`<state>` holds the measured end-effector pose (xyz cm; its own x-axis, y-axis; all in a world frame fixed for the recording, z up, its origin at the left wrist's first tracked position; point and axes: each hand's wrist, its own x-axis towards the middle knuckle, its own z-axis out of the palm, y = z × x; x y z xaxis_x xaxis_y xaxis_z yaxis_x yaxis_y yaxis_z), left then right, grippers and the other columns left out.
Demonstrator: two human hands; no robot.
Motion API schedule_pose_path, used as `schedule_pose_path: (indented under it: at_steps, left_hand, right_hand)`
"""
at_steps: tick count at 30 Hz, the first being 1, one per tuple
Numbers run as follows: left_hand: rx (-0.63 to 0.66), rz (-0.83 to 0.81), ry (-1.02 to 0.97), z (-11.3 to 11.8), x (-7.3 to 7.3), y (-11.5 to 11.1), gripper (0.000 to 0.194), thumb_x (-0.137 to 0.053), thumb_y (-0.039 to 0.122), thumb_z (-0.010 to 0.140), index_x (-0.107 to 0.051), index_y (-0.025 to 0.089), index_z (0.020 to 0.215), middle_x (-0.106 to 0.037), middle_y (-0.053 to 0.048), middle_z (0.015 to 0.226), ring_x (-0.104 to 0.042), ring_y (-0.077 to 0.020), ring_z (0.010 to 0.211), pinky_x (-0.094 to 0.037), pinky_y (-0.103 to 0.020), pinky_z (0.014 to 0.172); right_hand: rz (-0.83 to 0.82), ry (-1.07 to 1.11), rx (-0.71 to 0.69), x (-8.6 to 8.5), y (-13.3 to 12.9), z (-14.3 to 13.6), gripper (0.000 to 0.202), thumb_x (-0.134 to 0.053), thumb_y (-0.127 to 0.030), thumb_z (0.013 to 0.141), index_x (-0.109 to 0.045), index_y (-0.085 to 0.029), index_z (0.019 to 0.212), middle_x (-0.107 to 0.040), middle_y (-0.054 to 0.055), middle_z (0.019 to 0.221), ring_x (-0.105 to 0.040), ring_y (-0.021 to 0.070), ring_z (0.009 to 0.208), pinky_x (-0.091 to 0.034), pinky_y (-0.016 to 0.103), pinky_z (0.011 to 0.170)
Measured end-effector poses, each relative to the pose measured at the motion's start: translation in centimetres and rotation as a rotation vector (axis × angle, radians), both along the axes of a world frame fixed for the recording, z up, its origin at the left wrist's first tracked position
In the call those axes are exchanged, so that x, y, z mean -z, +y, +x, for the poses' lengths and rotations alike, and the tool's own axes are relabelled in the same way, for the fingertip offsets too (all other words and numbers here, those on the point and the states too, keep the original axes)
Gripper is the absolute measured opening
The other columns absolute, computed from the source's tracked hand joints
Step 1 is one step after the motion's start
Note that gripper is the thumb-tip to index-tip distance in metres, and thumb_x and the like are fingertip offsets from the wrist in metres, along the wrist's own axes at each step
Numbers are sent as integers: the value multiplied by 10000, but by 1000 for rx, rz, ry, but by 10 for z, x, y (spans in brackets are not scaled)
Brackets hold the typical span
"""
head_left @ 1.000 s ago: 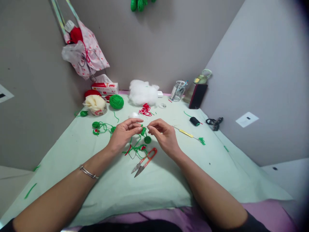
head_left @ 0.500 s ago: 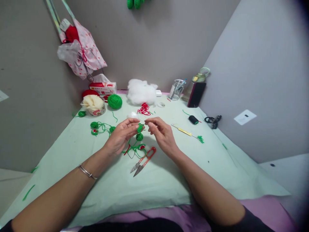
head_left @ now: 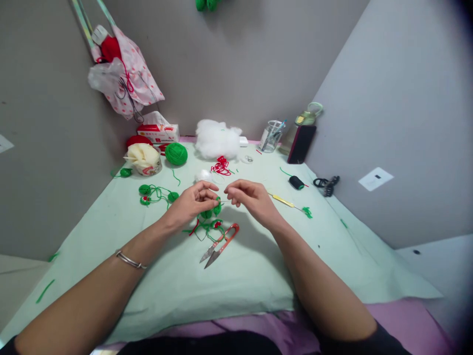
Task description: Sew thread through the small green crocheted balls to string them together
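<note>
My left hand [head_left: 195, 203] is closed on a small green crocheted piece [head_left: 218, 204], pinched at the fingertips. My right hand [head_left: 251, 199] is closed just to the right of it. A fine line, needle or thread, runs from the piece toward those fingers; which it is I cannot make out. Beneath the hands hangs or lies a green crocheted ball [head_left: 206, 214]. Closer to me are a red-and-green piece [head_left: 217, 224] among tangled green yarn and orange-handled thread snips [head_left: 231, 235], their blades pointing toward me.
At the back stand white stuffing [head_left: 217, 140], a green yarn ball [head_left: 176, 154], a tub [head_left: 148, 169] and a tissue box [head_left: 158, 133]. To the right are a yellow-handled crochet hook [head_left: 283, 200], a black thread spool [head_left: 296, 182] and a phone [head_left: 302, 144] leaning on a bottle.
The green piece in my left hand has dropped slightly and turned. My right hand has moved a little to the right, leaving a wider gap between the hands.
</note>
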<state>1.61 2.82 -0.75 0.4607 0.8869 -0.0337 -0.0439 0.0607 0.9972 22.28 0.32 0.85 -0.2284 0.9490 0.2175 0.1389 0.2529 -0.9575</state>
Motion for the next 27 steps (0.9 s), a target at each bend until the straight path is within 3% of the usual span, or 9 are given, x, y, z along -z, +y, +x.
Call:
schedule_pose_path:
  at_steps: [4,13,17,20,23,27]
  left_hand:
    - [-75,32,-55,-1,0,2,359,-834,299,737,-651,187,1025,-694,2,822,-617,-146,783,-426,-301,754]
    - [-128,-123,-226,12,3,-8,316,-868,315,701,-646,191,889,-676,28,700,-605,-126,685,-423,-260,672]
    - [-112,-206,-253,13,-1,-10,258,-878,304,693,-679,187,808,-681,10,745,-626,-134,725,-432,-247,647]
    - [-67,-256,-213,12,0,-10,263,-891,332,674,-731,172,809,-688,-20,776,-633,-155,738,-429,-256,625]
    - [9,-243,-140,11,4,-9,260,-876,373,699,-762,163,803,-672,-23,740,-554,-124,649,-383,-252,575]
    - [122,-233,-92,9,8,-8,275,-860,416,719,-779,166,801,-650,-25,703,-523,-125,618,-389,-264,578]
  right_hand:
    - [-9,-178,-60,1,-2,-2,249,-680,-393,885,-692,-161,797,-595,-6,692,-504,110,638,-412,257,611]
    - [-98,-24,-76,9,-1,-13,319,-703,-446,838,-646,-157,714,-560,-18,621,-453,94,577,-373,240,559]
    - [-23,-9,86,7,0,-11,300,-692,-437,861,-685,-166,734,-569,-9,632,-445,100,565,-360,252,541]
    - [93,-9,170,5,1,-8,215,-712,-395,861,-761,-188,889,-636,16,802,-468,104,625,-382,260,571]
    - [97,-22,41,4,1,-5,215,-718,-406,873,-792,-224,961,-654,32,896,-490,112,682,-391,263,594]
    - [37,22,-122,2,-1,-4,201,-755,-410,850,-773,-210,851,-649,29,873,-509,119,702,-395,272,618]
